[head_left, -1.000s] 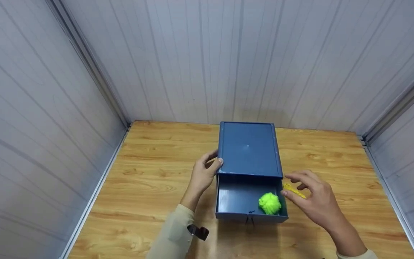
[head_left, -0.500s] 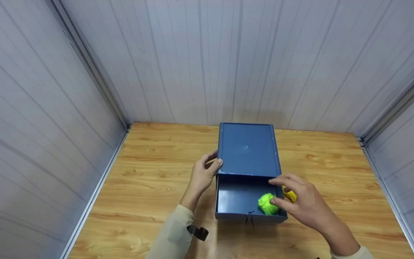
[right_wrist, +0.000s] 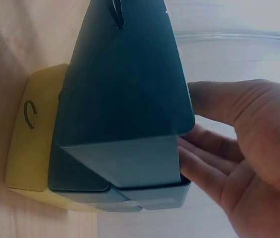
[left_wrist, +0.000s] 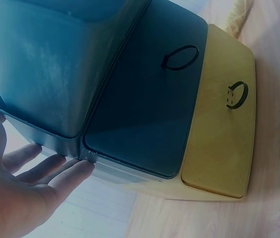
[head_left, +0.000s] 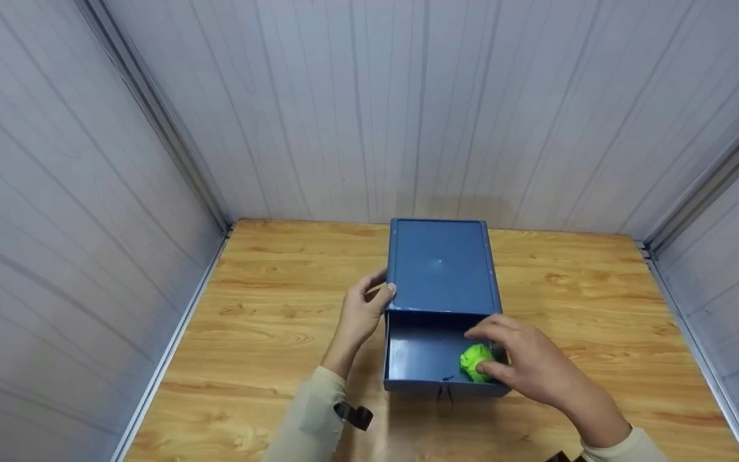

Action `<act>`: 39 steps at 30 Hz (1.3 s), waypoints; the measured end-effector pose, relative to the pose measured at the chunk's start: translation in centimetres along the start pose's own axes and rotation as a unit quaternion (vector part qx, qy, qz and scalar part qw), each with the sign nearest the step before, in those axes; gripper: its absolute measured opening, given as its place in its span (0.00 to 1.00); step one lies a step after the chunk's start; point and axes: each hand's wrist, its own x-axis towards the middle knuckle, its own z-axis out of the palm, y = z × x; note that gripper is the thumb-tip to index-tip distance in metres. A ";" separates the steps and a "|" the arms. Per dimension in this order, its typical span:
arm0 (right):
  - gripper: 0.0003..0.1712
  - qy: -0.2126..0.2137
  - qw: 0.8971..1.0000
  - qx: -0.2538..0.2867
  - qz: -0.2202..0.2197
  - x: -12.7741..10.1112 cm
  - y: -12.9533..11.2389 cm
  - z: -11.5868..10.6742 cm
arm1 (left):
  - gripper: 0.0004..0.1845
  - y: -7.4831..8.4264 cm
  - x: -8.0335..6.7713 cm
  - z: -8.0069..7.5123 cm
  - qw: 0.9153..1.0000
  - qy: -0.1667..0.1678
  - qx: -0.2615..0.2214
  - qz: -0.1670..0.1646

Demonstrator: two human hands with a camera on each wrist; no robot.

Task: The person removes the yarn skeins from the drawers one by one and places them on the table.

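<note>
Pompom (head_left: 476, 360), bright green and fluffy, lay in the right front corner of the open top drawer (head_left: 424, 359) of a blue drawer box (head_left: 441, 266). It looked soft, very light and squashable, best pinched around its middle. Right hand (head_left: 523, 366) reached in, fingers (head_left: 490, 368) curled and touching it; whether they truly clamped it, I cannot tell. Left hand (head_left: 362, 311) gripped the box's left edge, steadying it on the wooden surface (head_left: 267, 321)
</note>
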 end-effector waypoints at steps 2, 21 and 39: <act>0.24 -0.018 1.000 -0.015 0.003 0.4 -0.3 -0.1 | 0.27 0.0 0.0 0.0 1.000 0.001 0.000 0.002; 0.22 -0.062 0.994 -0.075 0.047 2.0 -1.1 0.7 | 0.26 0.0 0.1 0.0 1.000 -0.001 -0.003 0.010; 0.13 -0.086 0.984 -0.151 -0.048 3.3 -0.7 1.9 | 0.26 -0.2 0.1 -0.1 1.000 -0.002 -0.005 0.006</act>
